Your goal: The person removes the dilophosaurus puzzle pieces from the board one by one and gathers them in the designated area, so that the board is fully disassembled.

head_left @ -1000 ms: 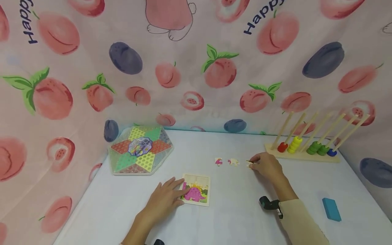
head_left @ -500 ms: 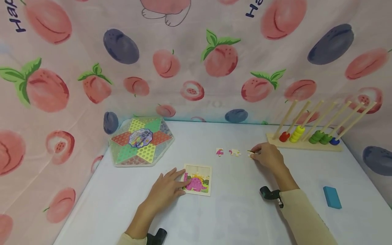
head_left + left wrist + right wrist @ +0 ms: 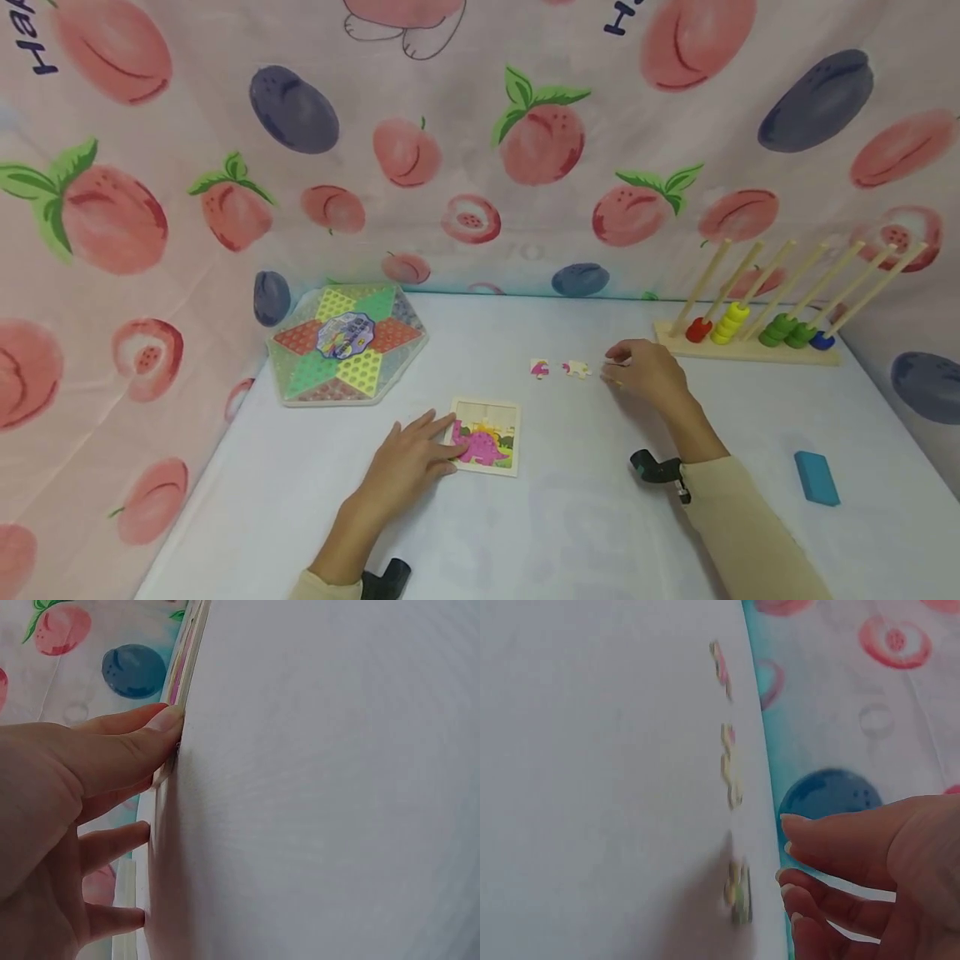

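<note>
My left hand [image 3: 405,462] reaches across the left side of a small wooden jigsaw board [image 3: 487,462] with a pink dinosaur picture. Its index finger lies on the picture and the other fingers spread along the frame; in the left wrist view its thumb [image 3: 135,750] touches the board's edge. Farther back, my right hand [image 3: 652,371] hovers by a loose jigsaw piece [image 3: 739,892], thumb and fingers bent and apart. In the right wrist view that piece lies on the table, outside the fingers. A pink piece [image 3: 539,368] and a pale piece [image 3: 577,369] lie in line with it.
A hexagonal Chinese checkers box [image 3: 345,346] lies at the back left. At the back right stands a wooden counting rack [image 3: 750,352] with upright rods and coloured beads. A blue block [image 3: 817,478] is on the right side. A fruit-print cloth [image 3: 480,167] hangs behind the table.
My right hand has shifted slightly left and its fingers have come off the third loose piece. The left hand stays on the board. The head view has tilted down a little.
</note>
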A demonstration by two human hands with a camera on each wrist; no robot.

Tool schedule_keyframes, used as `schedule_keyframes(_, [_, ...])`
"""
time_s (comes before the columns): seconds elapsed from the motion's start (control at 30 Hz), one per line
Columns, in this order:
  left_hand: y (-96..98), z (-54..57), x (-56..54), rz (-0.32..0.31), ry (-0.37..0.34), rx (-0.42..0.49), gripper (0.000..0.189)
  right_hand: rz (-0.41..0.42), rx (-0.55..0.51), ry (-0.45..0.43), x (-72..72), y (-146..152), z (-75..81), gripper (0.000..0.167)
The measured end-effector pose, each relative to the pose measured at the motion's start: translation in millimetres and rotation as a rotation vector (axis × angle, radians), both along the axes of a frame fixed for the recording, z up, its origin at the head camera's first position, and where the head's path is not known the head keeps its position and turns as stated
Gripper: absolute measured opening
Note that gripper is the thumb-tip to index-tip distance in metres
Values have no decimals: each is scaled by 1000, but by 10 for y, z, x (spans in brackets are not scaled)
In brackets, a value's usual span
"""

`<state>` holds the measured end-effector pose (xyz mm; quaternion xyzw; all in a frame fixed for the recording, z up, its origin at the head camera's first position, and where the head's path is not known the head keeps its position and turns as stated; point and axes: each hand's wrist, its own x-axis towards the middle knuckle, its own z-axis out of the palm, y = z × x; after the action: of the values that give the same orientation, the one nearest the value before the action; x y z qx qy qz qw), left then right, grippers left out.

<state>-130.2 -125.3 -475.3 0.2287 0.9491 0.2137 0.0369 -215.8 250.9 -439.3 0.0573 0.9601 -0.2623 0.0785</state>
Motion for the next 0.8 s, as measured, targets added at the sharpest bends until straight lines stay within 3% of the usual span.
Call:
schedule_keyframes(0.33, [21,32,46,24,-9,11,26,171,-86,71,17,-601,71,30])
schedule_keyframes(0.7, [10,39,60,24,9,11,29,522,-191,50,134,-1321,32,27])
schedule_keyframes(0.8, [0,55,56,15,-3,11,29,559,-208,6,141,-1427,-26,27])
